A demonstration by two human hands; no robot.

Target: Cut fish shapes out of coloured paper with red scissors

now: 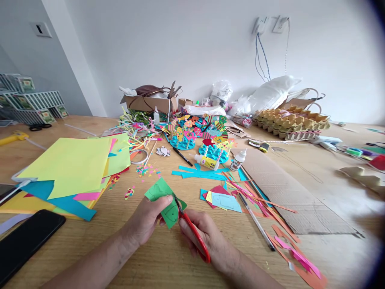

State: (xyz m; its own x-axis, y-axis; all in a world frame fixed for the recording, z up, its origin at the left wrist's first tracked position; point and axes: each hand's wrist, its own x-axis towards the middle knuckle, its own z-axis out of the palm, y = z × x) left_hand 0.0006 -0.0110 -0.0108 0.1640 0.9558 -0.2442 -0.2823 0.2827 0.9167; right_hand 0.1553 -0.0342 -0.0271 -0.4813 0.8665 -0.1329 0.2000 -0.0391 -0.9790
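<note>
A piece of green paper [161, 192] with a fish outline drawn on it is pinched in my left hand [147, 216], thumb on top. My right hand [207, 230] grips red-handled scissors [197, 234], and their blades meet the green paper near its middle. Part of the blades is hidden by the paper. Just right of the hands lie small paper pieces, among them a light blue one [226, 201] with a drawn fish. Blue paper strips [197, 173] lie beyond the hands, and tiny paper confetti [129, 193] is scattered ahead of my left hand.
Yellow paper sheets [69, 160] pile up at left, above a black phone [30, 245]. Paper fish models on blue bases [182, 142], a glue bottle [207, 161] and a white bottle [238, 159] stand ahead. Cardboard [288, 192], a pen [257, 222] and egg trays [291, 120] are at right.
</note>
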